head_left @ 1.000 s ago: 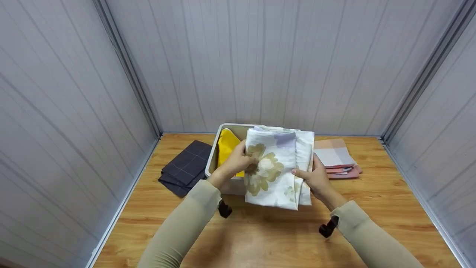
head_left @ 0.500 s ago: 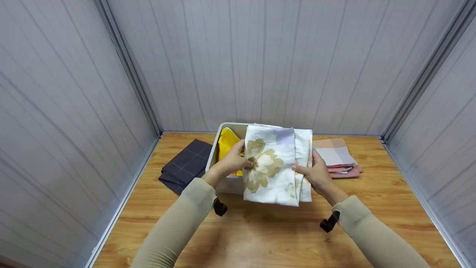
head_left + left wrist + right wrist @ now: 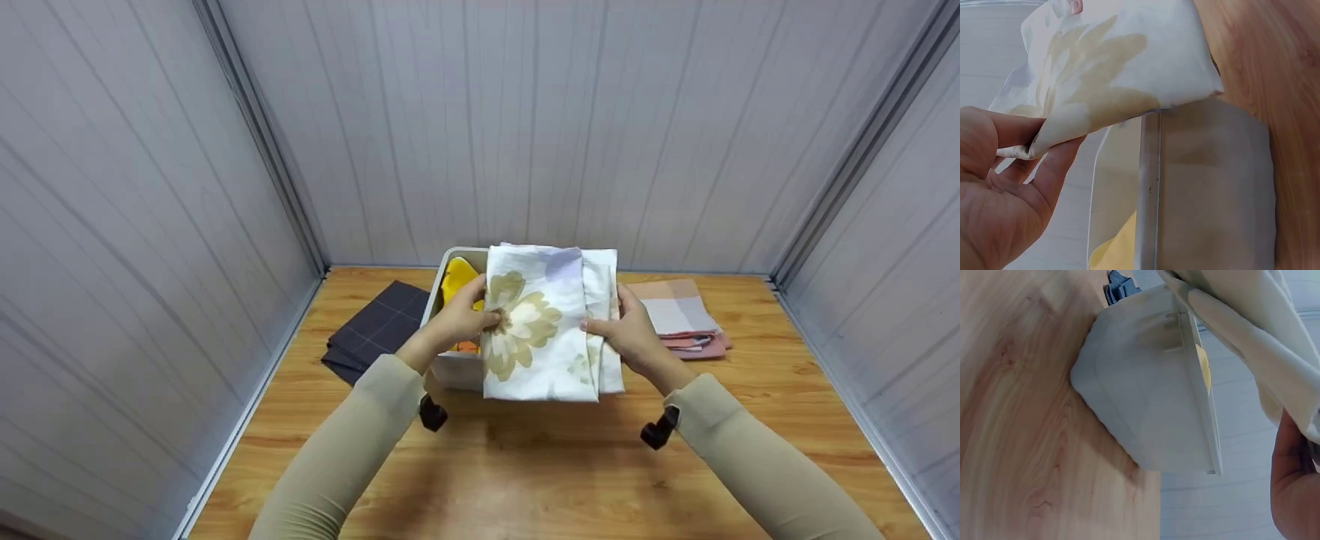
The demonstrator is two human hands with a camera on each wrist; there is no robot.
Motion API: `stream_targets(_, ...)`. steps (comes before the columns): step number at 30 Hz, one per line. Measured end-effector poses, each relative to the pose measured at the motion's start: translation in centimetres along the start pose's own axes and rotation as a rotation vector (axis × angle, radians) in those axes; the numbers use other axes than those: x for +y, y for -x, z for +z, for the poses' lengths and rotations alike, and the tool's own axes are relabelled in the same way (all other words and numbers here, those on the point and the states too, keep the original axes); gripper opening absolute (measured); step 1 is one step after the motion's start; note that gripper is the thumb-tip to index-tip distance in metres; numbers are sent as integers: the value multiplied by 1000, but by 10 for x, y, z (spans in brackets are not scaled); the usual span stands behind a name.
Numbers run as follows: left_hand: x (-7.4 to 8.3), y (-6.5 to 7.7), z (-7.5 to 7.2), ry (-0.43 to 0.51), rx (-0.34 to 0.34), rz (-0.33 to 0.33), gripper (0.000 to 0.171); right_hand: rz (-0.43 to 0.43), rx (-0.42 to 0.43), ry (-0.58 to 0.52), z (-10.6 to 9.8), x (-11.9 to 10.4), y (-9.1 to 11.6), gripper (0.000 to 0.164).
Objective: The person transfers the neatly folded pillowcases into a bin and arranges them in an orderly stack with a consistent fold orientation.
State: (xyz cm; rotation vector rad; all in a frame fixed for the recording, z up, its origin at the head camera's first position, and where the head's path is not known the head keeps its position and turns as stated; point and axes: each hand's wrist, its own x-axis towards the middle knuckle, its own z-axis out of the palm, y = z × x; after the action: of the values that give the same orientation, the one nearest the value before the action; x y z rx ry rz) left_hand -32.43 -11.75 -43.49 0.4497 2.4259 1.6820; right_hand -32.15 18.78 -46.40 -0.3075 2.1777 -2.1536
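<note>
A person in khaki long sleeves (image 3: 341,450) holds up a folded white floral cloth (image 3: 534,337) with both hands, raised above a pale plastic bin (image 3: 459,371) on a wood-grain counter (image 3: 540,480). The left hand (image 3: 455,316) pinches the cloth's left edge, thumb on the front, fingers behind; the left wrist view shows the fabric bunched slightly in that grip. The right hand (image 3: 634,330) grips the opposite edge, its thumb laid across the front where a second layer juts out to the right. A large tan blossom spreads over the left part of the cloth's front, with a pale lilac patch near the top.

From the head view, the fabric hides much of the bin; whether its lower edge touches the rim cannot be told. Inside the bin, a yellow item (image 3: 454,277), seemingly fabric, shows at the left side, with a touch of orange near the front wall.

Just beside the bin to the left lies a folded charcoal cloth (image 3: 382,326) crossed by thin pale lines. To the right rests a folded peach, white and pink color-block cloth (image 3: 675,313). Light gray paneled walls (image 3: 525,112) enclose the counter at the back and both sides.
</note>
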Motion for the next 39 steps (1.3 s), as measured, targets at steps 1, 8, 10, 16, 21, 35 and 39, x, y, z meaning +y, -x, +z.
stream_targets(1,0,0,-1,-4,1,8,64,1,1,5,1,-1,-1,84)
stream_targets(8,0,-1,-10,10,30,16,62,-9,6,46,9,-11,-9,87)
stream_targets(10,1,0,-14,52,31,-4,68,-18,9,56,12,-14,-11,87)
stream_targets(16,3,0,-27,109,-18,-91,96,-29,18,101,17,-21,-17,84)
stream_targets(21,1,-1,-31,72,-20,-103,95,-38,-6,76,20,-24,-23,82)
stream_targets(35,11,-10,-46,39,139,-72,82,-65,-19,163,31,-48,-45,76)
stream_targets(39,19,-13,-53,-3,167,-65,78,-72,-11,174,36,-55,-51,76)
